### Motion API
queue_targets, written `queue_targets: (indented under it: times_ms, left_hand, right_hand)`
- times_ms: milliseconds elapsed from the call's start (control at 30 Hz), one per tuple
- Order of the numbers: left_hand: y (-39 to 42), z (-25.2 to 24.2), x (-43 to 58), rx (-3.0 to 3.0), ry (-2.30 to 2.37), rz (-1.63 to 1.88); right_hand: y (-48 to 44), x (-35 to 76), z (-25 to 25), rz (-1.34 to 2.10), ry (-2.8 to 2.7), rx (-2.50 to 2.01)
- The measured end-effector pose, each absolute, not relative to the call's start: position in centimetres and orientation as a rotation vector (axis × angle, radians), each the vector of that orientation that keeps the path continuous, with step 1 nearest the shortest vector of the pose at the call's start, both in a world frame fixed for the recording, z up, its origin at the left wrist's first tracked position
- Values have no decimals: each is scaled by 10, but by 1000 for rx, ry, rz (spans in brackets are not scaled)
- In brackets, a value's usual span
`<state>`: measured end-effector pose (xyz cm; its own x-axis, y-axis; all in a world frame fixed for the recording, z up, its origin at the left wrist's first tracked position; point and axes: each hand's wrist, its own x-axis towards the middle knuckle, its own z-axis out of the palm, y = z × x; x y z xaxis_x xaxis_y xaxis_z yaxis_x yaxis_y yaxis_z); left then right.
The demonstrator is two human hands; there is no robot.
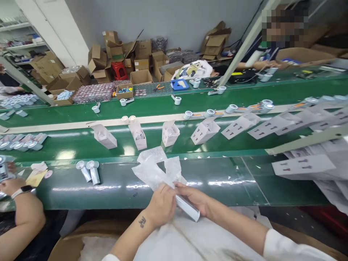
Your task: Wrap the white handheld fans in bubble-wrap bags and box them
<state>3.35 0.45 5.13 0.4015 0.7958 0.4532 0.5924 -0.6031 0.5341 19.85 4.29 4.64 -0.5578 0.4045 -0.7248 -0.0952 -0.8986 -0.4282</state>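
My left hand (163,204) is closed around the mouth of a translucent bubble-wrap bag (150,172), just above the bench's front edge. My right hand (194,197) grips a silvery light-blue handheld device (188,209). Its handle sticks out of the bag toward me, while its other end is hidden by the bag and my fingers. More bubble wrap (173,167) lies on the bench just beyond my hands. To the left, two similar devices with round heads (93,171) lie side by side.
Open white boxes (170,134) stand in a row on the green conveyor (122,128). More devices (210,113) lie along the pale divider. At left a co-worker's arm (25,203) rests at the bench. A slanted post (244,43) and stacked white cartons (304,166) are at right.
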Motion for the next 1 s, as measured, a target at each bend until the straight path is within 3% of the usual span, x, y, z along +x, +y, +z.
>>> queue_targets:
  times_ms: [100, 300, 467, 600, 800, 1000]
  left_hand:
    - [6, 61, 32, 2376, 993, 883]
    - [24, 63, 51, 1793, 1034, 751]
    - [42, 70, 87, 1407, 1000, 667]
    - [54, 81, 113, 1219, 966, 689]
    - [63, 81, 151, 1209, 896, 553]
    - [70, 86, 167, 1134, 951, 667]
  right_hand:
    - [37, 211, 45, 2409, -334, -1292]
    - [21, 243, 51, 2191, -335, -1404]
    - [5, 283, 72, 1560, -989, -1798]
    - [-3, 317, 92, 1233, -1394, -1652]
    - [-10, 346, 94, 1247, -1574, -1700]
    - [8, 379, 110, 1795, -852, -1423]
